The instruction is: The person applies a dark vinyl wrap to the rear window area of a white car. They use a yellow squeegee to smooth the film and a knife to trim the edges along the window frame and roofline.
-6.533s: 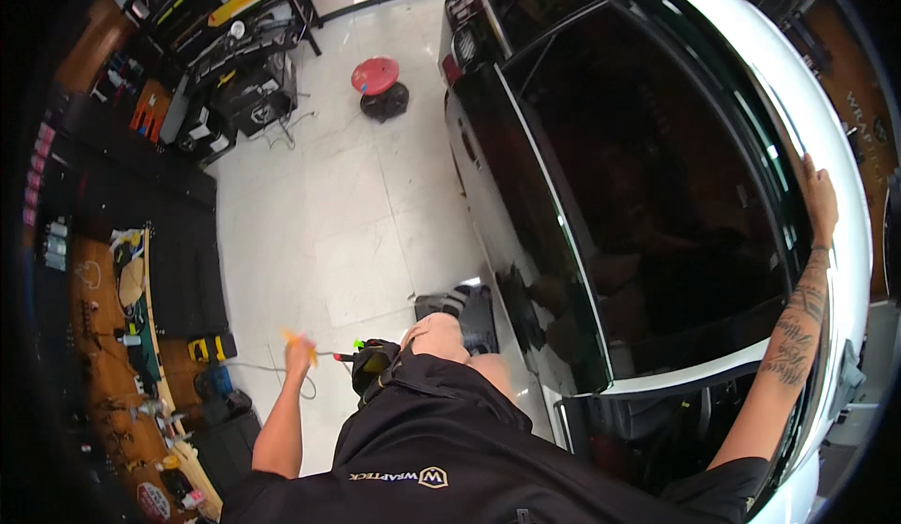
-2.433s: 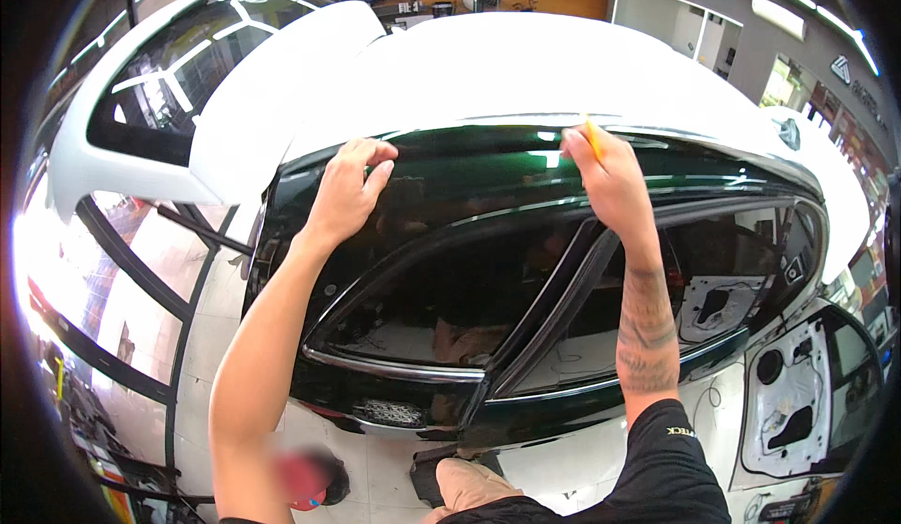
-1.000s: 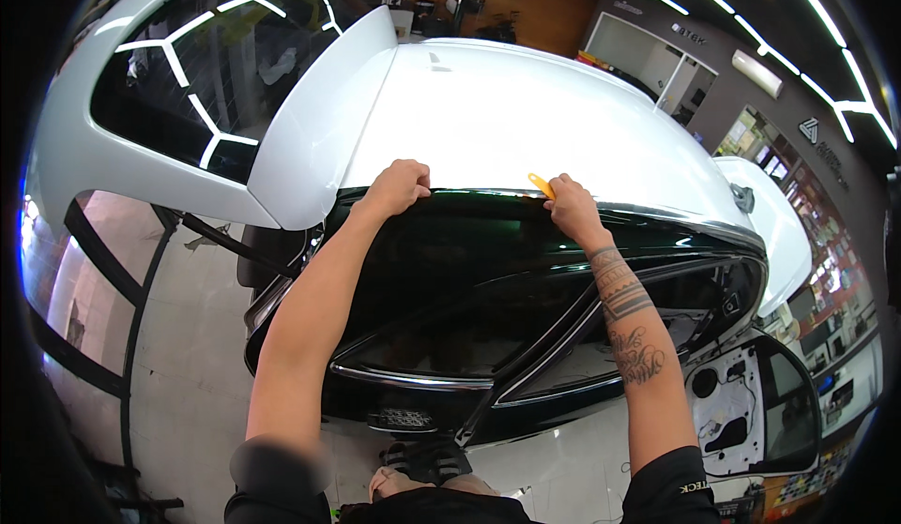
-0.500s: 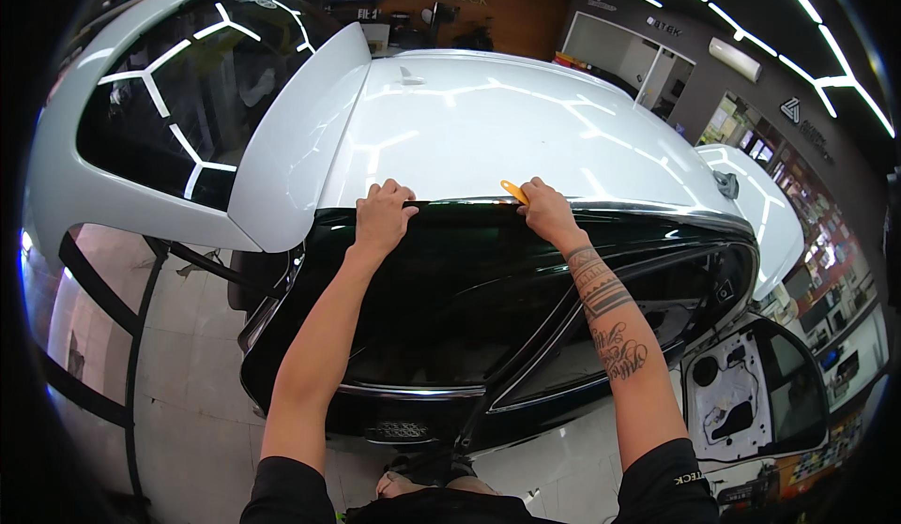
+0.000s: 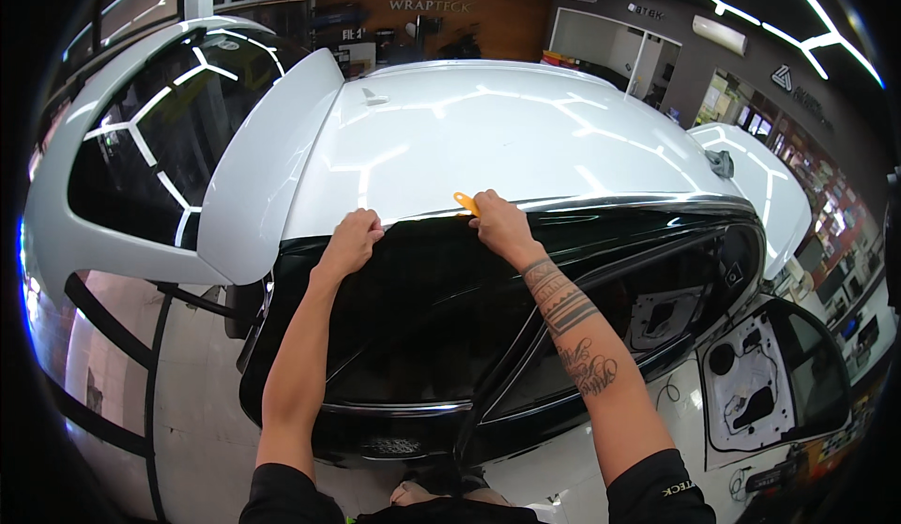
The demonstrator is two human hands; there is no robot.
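Up at the top edge of the dark side window, the right hand [image 5: 499, 228] is closed around a small yellow scraper [image 5: 465, 202], fingers pinched together on it. The scraper's long axis runs away from the person, its free end pointing up toward the white car roof [image 5: 488, 139], right at the seam where roof meets glass. Just beside it, the left hand [image 5: 351, 243] presses curled fingers on that same edge of the window [image 5: 413, 318], holding nothing. An open white door [image 5: 770, 402] stands at the right.
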